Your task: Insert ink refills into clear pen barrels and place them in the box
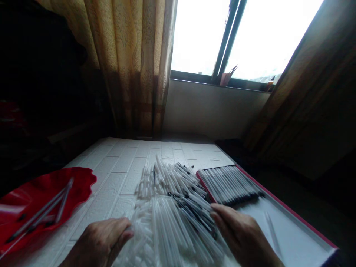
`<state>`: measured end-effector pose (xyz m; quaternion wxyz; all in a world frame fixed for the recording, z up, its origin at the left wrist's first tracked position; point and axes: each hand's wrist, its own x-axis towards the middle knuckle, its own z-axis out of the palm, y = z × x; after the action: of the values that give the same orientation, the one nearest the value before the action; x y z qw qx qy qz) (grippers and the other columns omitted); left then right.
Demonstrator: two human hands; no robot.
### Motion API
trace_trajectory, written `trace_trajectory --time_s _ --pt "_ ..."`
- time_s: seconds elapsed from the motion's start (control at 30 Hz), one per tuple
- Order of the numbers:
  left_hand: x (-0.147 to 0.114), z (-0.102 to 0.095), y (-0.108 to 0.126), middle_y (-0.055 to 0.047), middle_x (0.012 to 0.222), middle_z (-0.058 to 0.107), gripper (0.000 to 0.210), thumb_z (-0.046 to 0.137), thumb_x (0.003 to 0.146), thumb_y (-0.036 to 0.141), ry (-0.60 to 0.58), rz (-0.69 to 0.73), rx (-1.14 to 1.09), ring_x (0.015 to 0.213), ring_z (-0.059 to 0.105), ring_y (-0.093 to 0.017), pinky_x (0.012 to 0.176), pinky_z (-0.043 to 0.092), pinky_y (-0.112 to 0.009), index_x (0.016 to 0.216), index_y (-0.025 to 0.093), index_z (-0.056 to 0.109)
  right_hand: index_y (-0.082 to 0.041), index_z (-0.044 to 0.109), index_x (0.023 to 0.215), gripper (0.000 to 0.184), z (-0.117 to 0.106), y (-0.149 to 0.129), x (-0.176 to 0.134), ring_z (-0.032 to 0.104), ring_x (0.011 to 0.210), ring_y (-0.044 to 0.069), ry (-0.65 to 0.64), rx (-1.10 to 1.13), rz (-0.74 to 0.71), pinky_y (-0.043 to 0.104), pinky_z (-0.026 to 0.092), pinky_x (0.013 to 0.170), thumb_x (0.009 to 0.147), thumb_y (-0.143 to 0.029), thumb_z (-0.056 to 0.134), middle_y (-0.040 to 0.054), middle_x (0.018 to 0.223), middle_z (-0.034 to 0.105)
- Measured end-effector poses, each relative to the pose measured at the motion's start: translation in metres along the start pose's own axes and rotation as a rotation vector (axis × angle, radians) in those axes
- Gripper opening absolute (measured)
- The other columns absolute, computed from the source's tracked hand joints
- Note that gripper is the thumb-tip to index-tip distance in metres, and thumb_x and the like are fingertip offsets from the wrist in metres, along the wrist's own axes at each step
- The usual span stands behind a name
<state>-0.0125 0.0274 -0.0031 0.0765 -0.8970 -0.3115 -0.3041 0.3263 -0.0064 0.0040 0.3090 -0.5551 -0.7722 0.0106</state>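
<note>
At the frame's bottom, left of centre, the left hand (97, 237) has thumb and fingers drawn together beside a heap of clear plastic tubes (167, 230); I cannot tell whether it grips anything. At lower right, the right hand (241, 228) meets the end of a clear plastic pen barrel (202, 203) with its fingertips; a firm grasp cannot be made out. A red scalloped plastic dish (52, 181) bears pens at far left. Right of centre, a red-rimmed white tray (297, 233) holds a row of clear, black-tipped pens (229, 181).
</note>
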Motion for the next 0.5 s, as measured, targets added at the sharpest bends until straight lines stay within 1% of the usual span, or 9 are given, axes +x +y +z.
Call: trace_trajectory --time_s 0.03,0.1,0.2,0.23,0.3,0.4,0.5 --pt "0.003 0.002 0.001 0.009 0.062 0.065 0.035 0.031 0.112 0.036 0.036 0.003 0.001 0.049 0.068 -0.008 0.049 0.048 -0.016 0.087 0.026 0.054 -0.025 0.077 0.101 0.035 -0.003 0.007 0.002 0.079 0.081 0.024 0.030 -0.045 0.079 0.032 0.059 0.071 0.104 -0.033 0.043 0.0087 0.095 0.083" --pt "0.007 0.007 0.005 0.007 0.071 0.073 0.033 0.032 0.111 0.041 0.086 0.013 0.025 0.058 0.074 -0.009 0.056 0.054 -0.015 0.098 0.025 0.058 -0.025 0.078 0.103 0.034 -0.003 0.018 0.008 0.080 0.087 0.026 0.019 -0.120 0.166 0.033 0.061 0.071 0.101 -0.034 0.045 0.0088 0.101 0.083" --pt "0.007 0.015 0.011 0.004 0.081 0.079 0.037 0.030 0.111 0.043 0.132 0.006 0.148 0.070 0.078 -0.010 0.065 0.059 -0.014 0.107 0.026 0.062 -0.021 0.076 0.113 0.037 0.001 0.021 0.015 0.080 0.091 0.028 -0.014 -0.191 0.216 0.035 0.063 0.073 0.097 -0.030 0.044 0.0109 0.106 0.083" --pt "0.005 0.017 0.012 0.004 0.084 0.080 0.038 0.029 0.111 0.044 0.137 0.004 0.194 0.072 0.079 -0.011 0.067 0.060 -0.015 0.110 0.026 0.063 -0.019 0.075 0.116 0.039 0.002 0.020 0.017 0.080 0.092 0.029 -0.006 -0.205 0.231 0.036 0.064 0.074 0.096 -0.029 0.044 0.0120 0.107 0.083" --pt "0.002 0.018 0.010 0.003 0.087 0.081 0.040 0.028 0.111 0.044 0.139 -0.001 0.256 0.075 0.079 -0.012 0.067 0.060 -0.015 0.115 0.027 0.064 -0.018 0.075 0.116 0.041 0.000 0.019 0.018 0.080 0.092 0.029 0.041 -0.219 0.253 0.037 0.064 0.075 0.095 -0.029 0.043 0.0128 0.107 0.083" --pt "-0.002 0.017 0.007 0.004 0.087 0.081 0.041 0.028 0.111 0.043 0.152 -0.012 0.275 0.074 0.079 -0.011 0.065 0.060 -0.013 0.116 0.029 0.066 -0.020 0.078 0.109 0.040 -0.006 0.021 0.016 0.079 0.095 0.028 0.140 -0.197 0.243 0.035 0.063 0.077 0.097 -0.030 0.042 0.0120 0.108 0.082" --pt "-0.004 0.015 0.004 0.004 0.084 0.080 0.041 0.028 0.111 0.040 0.186 0.007 0.277 0.071 0.079 -0.010 0.063 0.060 -0.013 0.111 0.029 0.068 -0.020 0.079 0.107 0.038 -0.017 0.028 0.011 0.079 0.096 0.028 0.184 -0.193 0.266 0.035 0.063 0.078 0.097 -0.031 0.044 0.0117 0.107 0.083"
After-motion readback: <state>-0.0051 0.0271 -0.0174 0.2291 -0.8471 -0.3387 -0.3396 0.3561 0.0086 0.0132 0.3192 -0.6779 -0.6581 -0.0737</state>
